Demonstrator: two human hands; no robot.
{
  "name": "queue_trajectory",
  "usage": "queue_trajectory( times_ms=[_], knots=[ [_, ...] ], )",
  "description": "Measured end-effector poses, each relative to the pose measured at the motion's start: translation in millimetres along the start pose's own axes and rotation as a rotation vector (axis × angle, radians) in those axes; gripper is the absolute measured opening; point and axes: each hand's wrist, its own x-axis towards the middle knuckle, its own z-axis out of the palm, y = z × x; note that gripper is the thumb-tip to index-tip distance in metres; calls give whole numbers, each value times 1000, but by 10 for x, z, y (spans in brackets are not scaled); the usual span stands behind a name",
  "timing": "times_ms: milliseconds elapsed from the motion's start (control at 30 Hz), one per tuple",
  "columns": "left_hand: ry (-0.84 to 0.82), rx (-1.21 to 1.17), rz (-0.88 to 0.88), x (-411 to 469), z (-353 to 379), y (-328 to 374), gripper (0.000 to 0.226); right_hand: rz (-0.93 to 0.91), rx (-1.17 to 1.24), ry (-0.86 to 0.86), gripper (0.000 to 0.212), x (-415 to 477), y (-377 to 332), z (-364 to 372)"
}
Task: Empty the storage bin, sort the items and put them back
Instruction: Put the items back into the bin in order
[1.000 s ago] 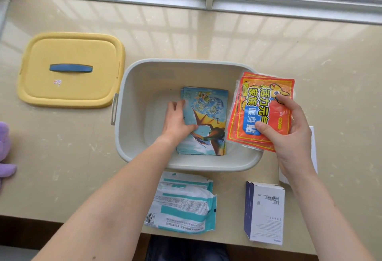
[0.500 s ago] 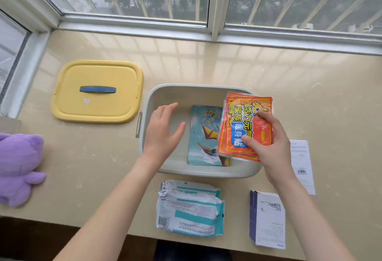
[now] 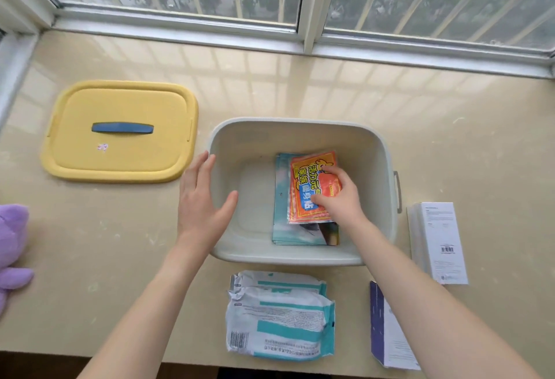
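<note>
Orange and red, the heat-pad packets (image 3: 313,188) sit under my right hand (image 3: 338,198), which reaches down into the grey bin (image 3: 300,126) with thumb and fingers pinched on the packets' near right corner. They lie flat on the picture booklets (image 3: 303,233) at the bin's right half, long axis running away from me and toward me, printed face up, the top edge pointing to the far wall with a slight lean to the left. My left hand (image 3: 199,198) is well apart from the right, open, holding nothing, palm over the bin's left rim with the thumb hanging inside. I judge the next move to be letting go and fetching more: the white-and-teal wipe packs (image 3: 280,315) lie just beyond the bin's near wall, between my two forearms, long axis across me, about equally near either hand. The white box (image 3: 437,240) and the dark-edged box (image 3: 387,333) lie outside my right forearm, so the right hand is nearer those.
</note>
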Motion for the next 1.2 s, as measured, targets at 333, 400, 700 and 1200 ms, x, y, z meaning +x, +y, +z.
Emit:
queue_trajectory(
  times_ms=[333, 400, 700, 1200],
  knots=[
    [15, -28, 19, 13, 11, -21, 70, 32, -411, 68, 75, 219, 264, 176],
    [16, -42, 3, 7, 7, -10, 70, 35, -477, 76, 83, 209, 256, 183],
    [41, -111, -12, 3, 10, -41, 70, 52, -310, 19, 87, 184, 115, 451],
    [18, -162, -3, -11, 0, -90, 74, -68, -386, -49, 54, 186, 74, 1004]
  ],
)
